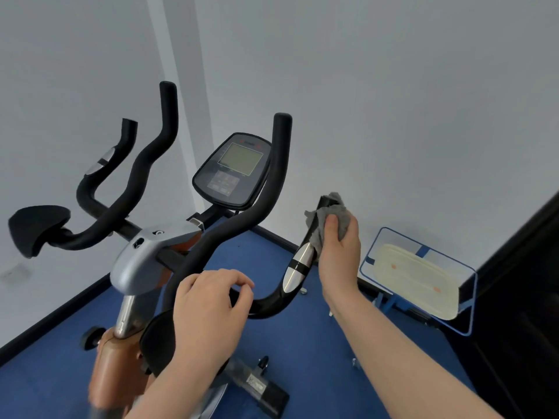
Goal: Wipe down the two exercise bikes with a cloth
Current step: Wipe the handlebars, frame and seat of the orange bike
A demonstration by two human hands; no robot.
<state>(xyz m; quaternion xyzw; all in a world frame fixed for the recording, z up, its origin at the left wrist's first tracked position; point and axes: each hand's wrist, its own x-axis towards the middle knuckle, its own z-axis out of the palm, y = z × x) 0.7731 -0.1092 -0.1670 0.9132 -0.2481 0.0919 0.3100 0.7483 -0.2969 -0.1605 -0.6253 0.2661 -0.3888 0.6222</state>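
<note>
Head view: right hand (338,252) grips cloth (334,217) around handlebar (298,264); left hand (208,313) rests loosely curled.

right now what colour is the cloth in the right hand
Grey: the cloth, seen in the head view, wrapped on the handlebar tip.
</note>
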